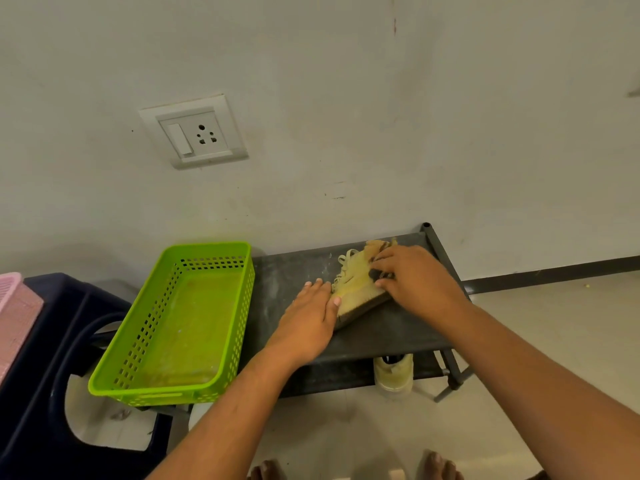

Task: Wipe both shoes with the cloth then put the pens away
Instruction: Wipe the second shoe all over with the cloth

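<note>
A yellow shoe [353, 289] with pale laces and a dark sole lies on the top shelf of a dark rack [381, 334], toe towards me. My right hand [415, 282] lies over its rear part with fingers curled round the upper. A dark patch shows between those fingers; whether it is a cloth or the shoe's opening I cannot tell. My left hand [308, 320] rests flat on the shelf left of the shoe, thumb against the toe. A second pale shoe [393, 372] stands on the lower shelf. No pens are in view.
A lime green perforated basket [239, 306] sits left of the rack, partly over a dark blue plastic stool [41, 341]. A pink basket [14, 306] shows at the far left edge. The wall with a socket [194, 133] is close behind. My bare feet are on the tiled floor below.
</note>
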